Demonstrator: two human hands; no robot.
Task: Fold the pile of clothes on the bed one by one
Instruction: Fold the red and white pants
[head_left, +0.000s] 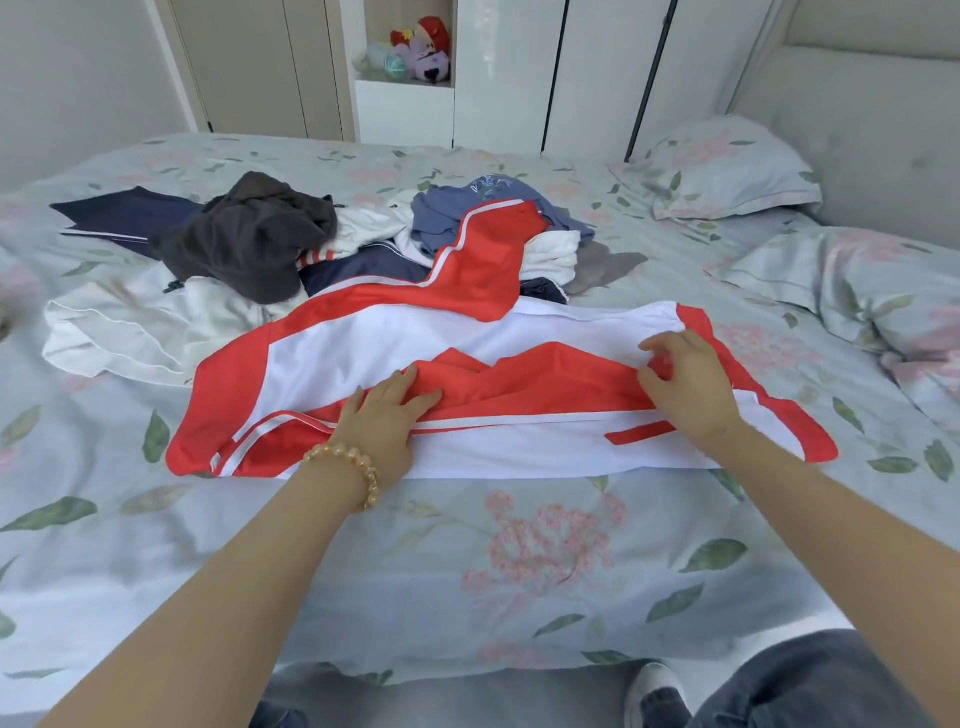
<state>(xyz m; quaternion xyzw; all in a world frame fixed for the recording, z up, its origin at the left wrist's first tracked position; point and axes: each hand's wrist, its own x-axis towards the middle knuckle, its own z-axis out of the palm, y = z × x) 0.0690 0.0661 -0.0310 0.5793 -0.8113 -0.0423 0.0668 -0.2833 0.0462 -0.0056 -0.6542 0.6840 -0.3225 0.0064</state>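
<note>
Looking down from the head camera, the red and white jacket (483, 384) lies spread across the near middle of the bed (519, 561), just in front of the pile of clothes (322, 244), with one red sleeve trailing back up onto that pile. The left hand (387, 415) rests flat on a folded-over red panel near the jacket's left side, fingers straight and a little spread, pressing the cloth down (a bead bracelet (345, 470) sits at that wrist). The right hand (685, 384) is over the right part of the jacket with its fingers curled, and it seems to pinch a ridge of red cloth between thumb and fingertips, though the exact hold is hard to make out. Judging by the sheen and the soft, shallow creases, the fabric is likely thin, light and slippery, so it should slide on itself and on the floral bedding rather than keep a crease. It looks limp enough to need both hands. Good places to take hold would be the hem corners, the shoulder seams and the sleeve cuffs, with a flat palm pinning each fold before the next one.
</note>
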